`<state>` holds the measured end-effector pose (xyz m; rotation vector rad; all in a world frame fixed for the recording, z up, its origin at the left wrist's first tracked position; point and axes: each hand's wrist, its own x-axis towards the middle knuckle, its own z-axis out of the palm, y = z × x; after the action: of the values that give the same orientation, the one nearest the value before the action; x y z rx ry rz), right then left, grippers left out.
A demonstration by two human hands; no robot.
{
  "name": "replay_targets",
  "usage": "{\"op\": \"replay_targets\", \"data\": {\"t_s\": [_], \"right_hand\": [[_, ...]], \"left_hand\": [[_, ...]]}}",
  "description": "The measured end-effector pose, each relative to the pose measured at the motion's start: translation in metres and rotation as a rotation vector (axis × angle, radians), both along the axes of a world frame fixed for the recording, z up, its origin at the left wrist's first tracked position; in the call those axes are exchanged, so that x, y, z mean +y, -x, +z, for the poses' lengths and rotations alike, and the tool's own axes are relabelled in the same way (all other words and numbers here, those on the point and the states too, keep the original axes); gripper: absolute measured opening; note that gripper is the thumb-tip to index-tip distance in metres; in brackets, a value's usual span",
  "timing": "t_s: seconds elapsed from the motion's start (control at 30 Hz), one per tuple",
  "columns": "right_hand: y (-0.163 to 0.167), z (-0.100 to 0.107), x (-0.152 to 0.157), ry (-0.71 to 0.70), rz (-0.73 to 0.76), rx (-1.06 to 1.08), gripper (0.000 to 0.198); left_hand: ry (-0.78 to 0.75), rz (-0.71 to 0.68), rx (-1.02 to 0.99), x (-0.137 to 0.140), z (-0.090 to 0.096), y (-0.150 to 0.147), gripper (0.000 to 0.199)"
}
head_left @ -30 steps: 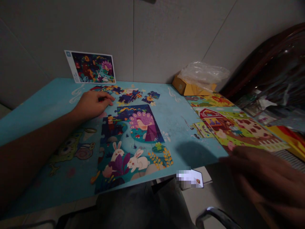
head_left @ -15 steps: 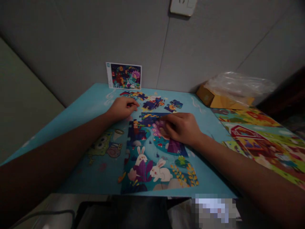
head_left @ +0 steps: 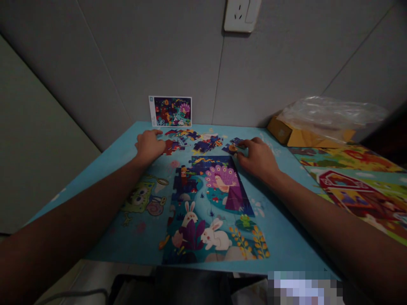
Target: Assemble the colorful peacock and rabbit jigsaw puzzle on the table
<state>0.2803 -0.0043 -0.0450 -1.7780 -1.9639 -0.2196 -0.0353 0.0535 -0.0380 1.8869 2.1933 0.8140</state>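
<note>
A partly joined jigsaw puzzle (head_left: 208, 212) with white rabbits and a purple peacock lies on the blue table. Loose puzzle pieces (head_left: 206, 144) are heaped beyond its far edge. My left hand (head_left: 150, 146) rests at the left of the heap, fingers apart, beside some reddish pieces (head_left: 171, 147). Over on the right, my right hand (head_left: 258, 157) has thumb and forefinger spread at a small group of dark blue pieces (head_left: 233, 146); its fingertips are at their edge, and whether they touch is unclear. Neither hand visibly holds a piece.
A picture card (head_left: 173, 112) of the puzzle scene leans against the wall. At the right are a yellow cardboard box (head_left: 303, 137) with clear plastic wrap (head_left: 330, 116) on it and another colourful puzzle (head_left: 359, 186). A wall socket (head_left: 241, 16) is above.
My right hand has left the peacock area of the joined puzzle and moved out to the loose pieces at right. My left hand has shifted left and its fingers have spread. The view has tilted up slightly.
</note>
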Motion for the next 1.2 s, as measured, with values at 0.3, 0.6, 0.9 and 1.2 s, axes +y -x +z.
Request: {"op": "replay_targets", "data": {"t_s": [0.3,0.6,0.9,1.2], "right_hand": [[0.001,0.001,-0.001,-0.017,0.047,0.087,0.035],[0.007,0.004,-0.004,-0.002,0.123,0.093,0.029],[0.005,0.004,-0.002,-0.025,0.225,0.138,0.024],[0.023,0.001,-0.017,0.106,0.677,0.002,0.050]], "left_hand": [[0.028,-0.198,0.131,0.001,-0.008,-0.006,0.046],[0.093,-0.298,0.222,-0.004,-0.007,-0.013,0.058],[-0.138,-0.348,-0.096,-0.001,-0.008,-0.016,0.025],[-0.262,-0.199,-0.136,-0.008,0.000,-0.018,0.019]]}}
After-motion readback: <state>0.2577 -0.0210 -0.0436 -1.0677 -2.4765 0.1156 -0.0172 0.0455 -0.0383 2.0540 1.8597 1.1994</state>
